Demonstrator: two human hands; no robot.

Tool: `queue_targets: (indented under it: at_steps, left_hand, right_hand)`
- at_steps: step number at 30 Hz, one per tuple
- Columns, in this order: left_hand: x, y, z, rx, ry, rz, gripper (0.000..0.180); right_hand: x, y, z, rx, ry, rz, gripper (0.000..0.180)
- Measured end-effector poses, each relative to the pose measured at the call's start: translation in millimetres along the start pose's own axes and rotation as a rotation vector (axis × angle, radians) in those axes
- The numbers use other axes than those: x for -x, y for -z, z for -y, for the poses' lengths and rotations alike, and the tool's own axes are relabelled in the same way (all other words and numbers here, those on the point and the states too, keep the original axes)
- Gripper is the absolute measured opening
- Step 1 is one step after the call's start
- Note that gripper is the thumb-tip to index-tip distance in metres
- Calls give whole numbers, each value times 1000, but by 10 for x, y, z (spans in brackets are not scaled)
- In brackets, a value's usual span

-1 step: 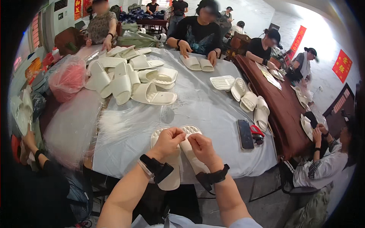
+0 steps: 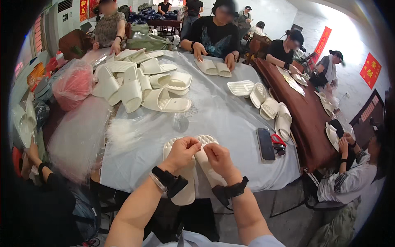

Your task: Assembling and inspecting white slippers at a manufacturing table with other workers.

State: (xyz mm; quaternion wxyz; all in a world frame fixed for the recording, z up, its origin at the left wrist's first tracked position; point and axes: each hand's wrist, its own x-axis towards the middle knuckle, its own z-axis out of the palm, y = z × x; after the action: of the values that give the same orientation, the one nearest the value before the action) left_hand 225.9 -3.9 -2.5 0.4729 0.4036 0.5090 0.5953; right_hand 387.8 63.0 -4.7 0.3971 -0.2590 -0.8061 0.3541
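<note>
A pair of cream slide slippers lies side by side at the table's near edge, under my hands. My left hand point(image 2: 180, 153) is above the left slipper point(image 2: 186, 192), thumb and fingers pinched together. Close beside it, my right hand point(image 2: 220, 159) is over the right slipper point(image 2: 208, 172), its fingertips also pressed together. Anything between the fingertips is too small to make out. Both hands partly cover the slippers, whose bumpy insoles show beyond the fingers. A bundle of thin, clear plastic strands point(image 2: 125, 135) lies on the sheet to the left.
Cream slippers are heaped point(image 2: 131, 88) at the far left, beside clear plastic bags point(image 2: 78, 136) and a pink bag point(image 2: 73, 87). More slippers point(image 2: 269, 108) stand at the right, near a phone point(image 2: 265, 144) and red-handled scissors point(image 2: 278, 142). Across the table, a co-worker handles a slipper pair point(image 2: 212, 68).
</note>
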Motion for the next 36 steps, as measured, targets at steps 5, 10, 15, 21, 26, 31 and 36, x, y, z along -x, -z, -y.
queue_targets:
  at_steps: [5,10,15,21,26,31,36]
  left_hand:
    - [-114,28,103,-56,-68,113,13]
    - [-102,20,140,-175,-73,129,13]
    - [-97,36,171,-88,-87,93,13]
    - [-113,-31,218,-163,-141,33,14]
    - [-76,5,126,-223,-111,45,13]
    - [-76,32,121,-142,-109,51,15]
    - [-105,5,162,-171,-123,92,14]
  right_hand:
    - [-14,-2,-44,19,87,-14,4]
    - [-23,-12,-87,14,98,-42,6]
    - [-45,-33,13,49,106,3,6]
    - [-46,-27,-13,30,56,12,6]
    - [-27,-6,13,115,95,18,6]
    - [-20,-14,-25,59,78,-4,6]
    - [-24,-15,-35,63,67,16,5]
